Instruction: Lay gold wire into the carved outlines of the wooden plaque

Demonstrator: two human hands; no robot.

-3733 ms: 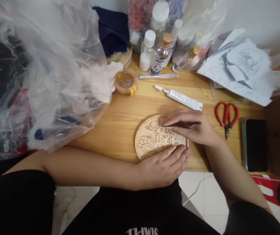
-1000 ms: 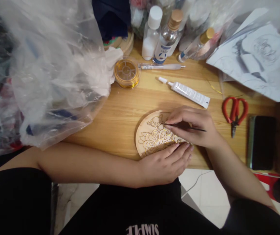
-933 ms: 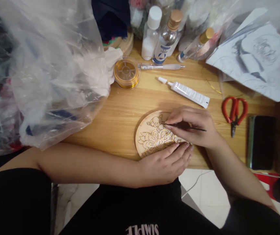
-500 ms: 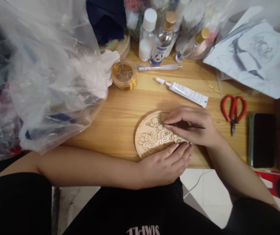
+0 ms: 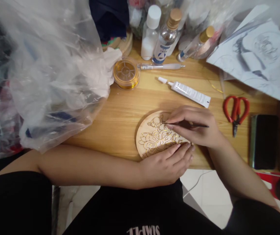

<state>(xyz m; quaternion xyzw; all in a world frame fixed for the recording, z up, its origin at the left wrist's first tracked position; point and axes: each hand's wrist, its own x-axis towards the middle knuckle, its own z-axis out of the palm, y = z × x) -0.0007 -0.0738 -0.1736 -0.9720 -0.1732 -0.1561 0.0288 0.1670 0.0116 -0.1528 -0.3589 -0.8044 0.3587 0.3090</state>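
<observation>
A round wooden board [image 5: 143,132] lies near the table's front edge, with a flower pattern outlined partly in shiny gold wire. My left hand [image 5: 166,166] rests flat along the board's near edge, fingers stretched out and holding nothing. Between the thumb and fingers of my right hand [image 5: 195,125] is a pair of slim dark tweezers [image 5: 204,125]. Their tip touches or hovers just over the upper part of the pattern; I cannot tell which. Both hands cover the board's right and near parts.
Beyond the board lie a white glue tube [image 5: 191,94], a pen [image 5: 160,66] and a gold wire spool [image 5: 126,73]. Red-handled pliers [image 5: 236,114] and a phone [image 5: 263,142] are at right. Bottles [image 5: 164,42] and printed sheets [image 5: 257,55] stand behind; plastic bags [image 5: 56,81] fill the left.
The whole view has shifted slightly, so things on the table appear a little farther right. My hands keep nearly the same pose on the board, tweezers still held.
</observation>
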